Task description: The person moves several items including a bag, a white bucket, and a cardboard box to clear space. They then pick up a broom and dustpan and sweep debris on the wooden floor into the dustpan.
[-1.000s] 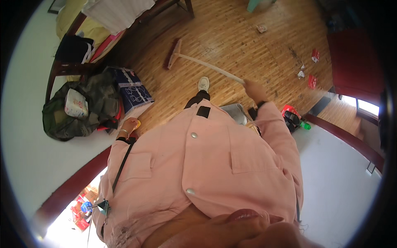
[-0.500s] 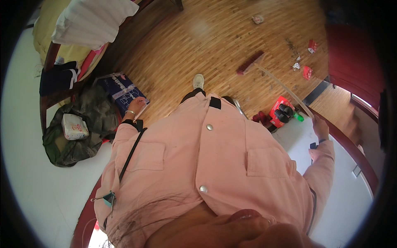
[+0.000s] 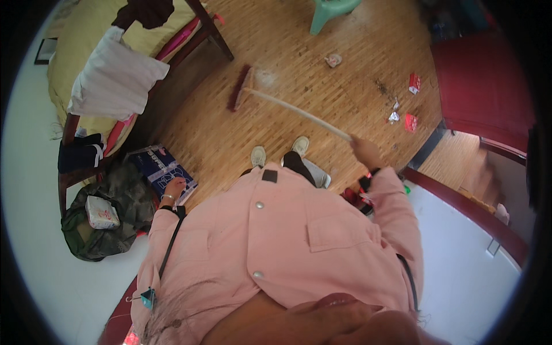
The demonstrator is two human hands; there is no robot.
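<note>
My right hand is closed around the pale pole of a broom, out ahead of my right side. The broom's dark red bristle head rests on the wooden floor, ahead and to the left of my feet. My left hand hangs low at my left side, its fingers loosely curled with nothing visible in them. It overlaps a blue printed cardboard box in the picture; whether it touches the box I cannot tell.
Red packets, crumpled wrappers and dark debris lie on the floor at the right. A crumpled wrapper and a green stool are farther ahead. A bed frame and a camouflage bag stand left, a red panel right.
My right hand has swung the broom leftward, carrying its head across the floor to the left. Both shoes now show, and the green stool has come into view. My left hand stays near the box.
</note>
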